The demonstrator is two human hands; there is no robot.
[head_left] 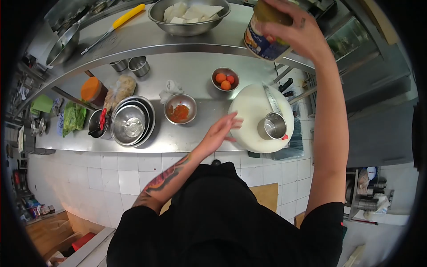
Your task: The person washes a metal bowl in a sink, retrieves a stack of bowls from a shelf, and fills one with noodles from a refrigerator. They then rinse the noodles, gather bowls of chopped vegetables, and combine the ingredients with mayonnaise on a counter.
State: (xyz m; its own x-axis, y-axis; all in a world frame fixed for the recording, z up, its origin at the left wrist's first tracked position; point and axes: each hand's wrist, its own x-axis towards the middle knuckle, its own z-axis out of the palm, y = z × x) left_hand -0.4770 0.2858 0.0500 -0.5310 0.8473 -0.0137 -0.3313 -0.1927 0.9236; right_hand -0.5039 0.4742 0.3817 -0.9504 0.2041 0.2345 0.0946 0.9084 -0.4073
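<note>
My right hand is raised at the upper right, fingers wrapped round a large jar with a blue printed label. The jar is tilted and overlaps the edge of the upper steel shelf. My left hand hovers at the counter's front, fingers apart and holding nothing, its fingertips by the left rim of a round white cutting board. On that board stand a small steel cup and a knife, whose blade points away from me. A steel bowl with red-orange sauce sits left of my left hand.
Behind the board is a small bowl of tomatoes. Nested steel bowls stand at the counter's left, near an orange-lidded tub. The overhead shelf carries a bowl of white chunks and a yellow-handled tool.
</note>
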